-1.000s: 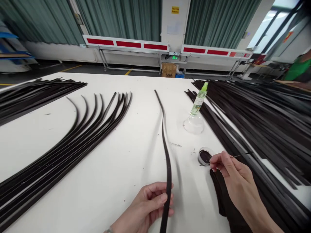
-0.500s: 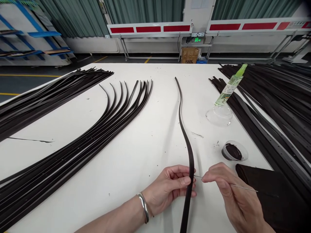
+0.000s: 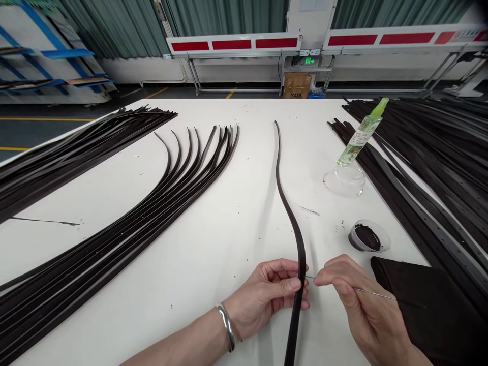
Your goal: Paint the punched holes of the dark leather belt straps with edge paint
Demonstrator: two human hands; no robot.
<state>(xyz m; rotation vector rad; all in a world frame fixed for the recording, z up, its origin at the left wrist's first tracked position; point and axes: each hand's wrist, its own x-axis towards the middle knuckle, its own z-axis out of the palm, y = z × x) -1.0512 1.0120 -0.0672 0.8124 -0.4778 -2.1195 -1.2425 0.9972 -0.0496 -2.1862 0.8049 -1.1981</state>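
A long dark leather strap [image 3: 286, 203] stands on its edge and runs away from me across the white table [image 3: 213, 244]. My left hand [image 3: 267, 295] pinches the strap near its close end, thumb against its side. My right hand [image 3: 358, 305] is closed on a thin metal needle-like tool [image 3: 375, 293]. The tool's tip touches the strap's edge just right of my left thumb. A small clear cup of dark dye [image 3: 368, 237] sits right of the strap, above my right hand.
Several dark straps [image 3: 125, 223] fan across the table's left half, with another bundle [image 3: 76, 142] at far left. A big pile of straps [image 3: 430, 168] covers the right side. A green spray bottle [image 3: 362, 133] leans in a glass dish [image 3: 344, 180]. A dark cloth [image 3: 427, 300] lies near right.
My right hand came from the dye cup to the strap with the tool, then edged slightly left. The view swung left. My left hand kept its pinch on the strap.
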